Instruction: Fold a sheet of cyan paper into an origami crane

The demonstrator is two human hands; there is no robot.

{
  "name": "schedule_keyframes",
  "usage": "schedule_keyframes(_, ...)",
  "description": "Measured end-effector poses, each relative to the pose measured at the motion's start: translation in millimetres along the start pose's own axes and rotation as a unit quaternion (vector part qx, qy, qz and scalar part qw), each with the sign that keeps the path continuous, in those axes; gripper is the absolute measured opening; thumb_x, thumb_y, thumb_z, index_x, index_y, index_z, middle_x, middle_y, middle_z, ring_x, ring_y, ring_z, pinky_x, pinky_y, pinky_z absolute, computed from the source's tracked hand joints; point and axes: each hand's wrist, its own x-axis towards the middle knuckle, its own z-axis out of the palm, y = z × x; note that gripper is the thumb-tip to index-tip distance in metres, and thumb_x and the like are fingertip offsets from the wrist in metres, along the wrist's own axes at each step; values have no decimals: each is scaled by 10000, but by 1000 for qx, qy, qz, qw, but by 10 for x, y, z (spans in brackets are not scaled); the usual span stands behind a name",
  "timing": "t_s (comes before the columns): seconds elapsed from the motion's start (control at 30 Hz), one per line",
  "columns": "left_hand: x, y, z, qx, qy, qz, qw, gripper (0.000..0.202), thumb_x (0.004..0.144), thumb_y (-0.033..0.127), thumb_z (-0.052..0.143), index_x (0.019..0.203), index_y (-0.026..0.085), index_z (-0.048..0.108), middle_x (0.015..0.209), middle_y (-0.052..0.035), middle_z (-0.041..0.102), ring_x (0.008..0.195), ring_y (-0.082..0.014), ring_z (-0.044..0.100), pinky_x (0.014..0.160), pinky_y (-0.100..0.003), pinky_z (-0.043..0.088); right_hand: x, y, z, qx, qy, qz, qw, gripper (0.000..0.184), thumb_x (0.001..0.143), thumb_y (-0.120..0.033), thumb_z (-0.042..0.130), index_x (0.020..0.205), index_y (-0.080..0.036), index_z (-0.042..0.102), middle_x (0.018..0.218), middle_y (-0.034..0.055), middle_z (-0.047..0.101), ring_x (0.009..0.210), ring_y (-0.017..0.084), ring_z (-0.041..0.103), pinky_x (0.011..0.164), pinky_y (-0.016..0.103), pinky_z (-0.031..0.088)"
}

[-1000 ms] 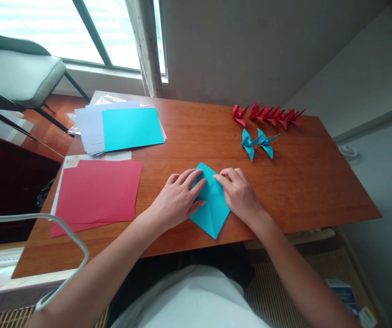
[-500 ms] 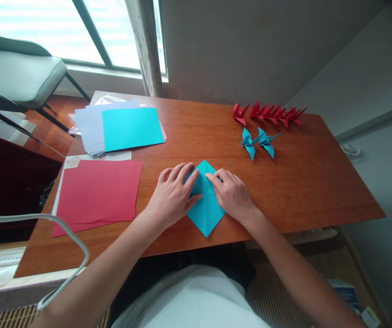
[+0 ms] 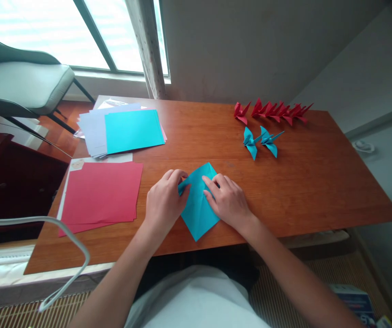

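A blue sheet of origami paper [image 3: 198, 214], folded to a diamond shape with crease lines, lies on the table in front of me. My left hand [image 3: 166, 197] pinches its left corner between thumb and fingers, and that edge is lifted a little. On the paper's right half rests my right hand [image 3: 226, 198], thumb and fingertips spread on the surface near the middle crease. The fingers of the right hand partly cover the right corner.
Two blue paper cranes [image 3: 267, 141] and a row of several red paper cranes [image 3: 280, 111] stand at the back right. At left lie red sheets [image 3: 100, 193], blue sheets [image 3: 134, 131] and white sheets [image 3: 93, 134]. A white cable [image 3: 76, 241] curves past the front left.
My left hand has gone from lying flat on the paper to pinching its left corner. The paper has turned slightly, its near tip moving left. The right hand stays on the right half.
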Motion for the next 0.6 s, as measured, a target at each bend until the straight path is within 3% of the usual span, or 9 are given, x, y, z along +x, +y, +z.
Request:
schedule_keyframes(0.13,-57,81,83,-71,42,9,997,104,948,251,544,897,223,631,894,-13,693,773,-150,667,656,-262,494,-7,-6,-7,6,2,3,1000,405,1046,-335,403,1356,-164,601,1035,137,630,934,273,551,775,411,470)
schedule_keyframes(0.27,-133,93,182,-51,24,81,995,285,989,242,468,1222,219,630,1238,-82,708,1083,-217,684,891,-347,538,-7,-4,-5,5,4,11,1000,399,1037,-336,422,1348,-173,611,1042,147,631,940,288,538,791,426,460)
schedule_keyframes(0.43,-221,28,232,40,-45,190,980,575,925,152,467,1499,138,436,1551,-148,489,1427,-283,465,1084,-436,433,-2,2,5,8,8,24,1000,401,1026,-337,439,1354,-170,598,1058,151,630,948,300,534,795,438,449)
schedule_keyframes(0.6,-282,-35,198,115,-68,233,963,547,984,148,391,1528,101,398,1632,-145,345,1496,-266,371,1126,-431,376,55,5,-32,1,3,35,999,393,1005,-324,472,1351,-175,586,1045,148,639,947,305,545,794,439,441)
